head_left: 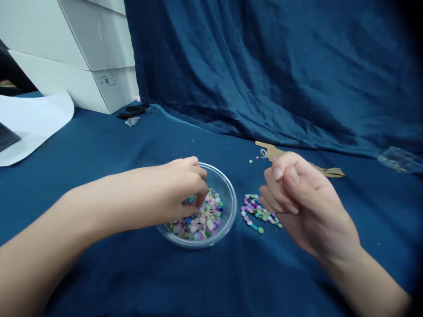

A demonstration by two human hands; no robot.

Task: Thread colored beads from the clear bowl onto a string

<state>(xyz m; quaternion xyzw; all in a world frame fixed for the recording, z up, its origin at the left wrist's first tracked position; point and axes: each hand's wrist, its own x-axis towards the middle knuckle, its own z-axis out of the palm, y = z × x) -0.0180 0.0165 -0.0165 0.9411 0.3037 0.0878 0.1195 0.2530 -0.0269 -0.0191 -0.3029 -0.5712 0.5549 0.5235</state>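
A clear shallow bowl (229, 193) on the blue cloth holds many small coloured beads (205, 220). My left hand (178, 185) reaches into the bowl, its fingertips pinched together down among the beads. My right hand (297, 198) hovers to the right of the bowl with thumb and fingers pinched; what they hold is too small to see. Below that hand a strung line of beads (256, 213) lies curled on the cloth. A few loose beads (261, 154) sit farther back beside a brown cardboard strip (330, 171).
White boxes (82, 53) stand at the back left, with white paper (33, 119) in front of them. A black item and a small clear bag (132, 112) lie near the boxes. A clear plastic bag (399, 159) is at the right. Blue cloth hangs behind.
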